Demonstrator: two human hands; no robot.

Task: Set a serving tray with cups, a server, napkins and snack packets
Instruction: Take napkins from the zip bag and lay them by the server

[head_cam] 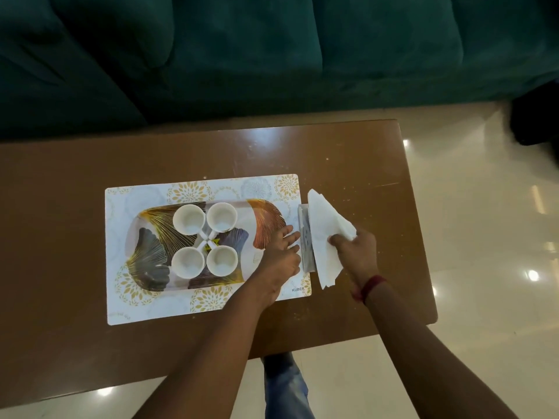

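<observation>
The right hand [354, 252] has its grip pinched on a stack of white napkins [326, 237] at a holder [303, 237] just off the tray's right end. The left hand [282, 252], fingers straight, rests against that holder. A hasty pull could tear loose sheets or tip the holder. Four cups [189, 219] sit on the tray [266, 219], which lies on a mat [151, 303]. Around them are the glossy brown desk [90, 176], a shiny tiled floor [484, 207] and a green sofa [242, 55] beyond.

cups [189, 219]: 4
tray [266, 219]: 1
placemat [145, 306]: 1
napkin holder [303, 234]: 1
napkins [325, 228]: 1 bunch, can't count the sheets
hands: 2, left hand [281, 255] and right hand [357, 252]
tabletop [60, 237]: 1
sofa [242, 55]: 1
</observation>
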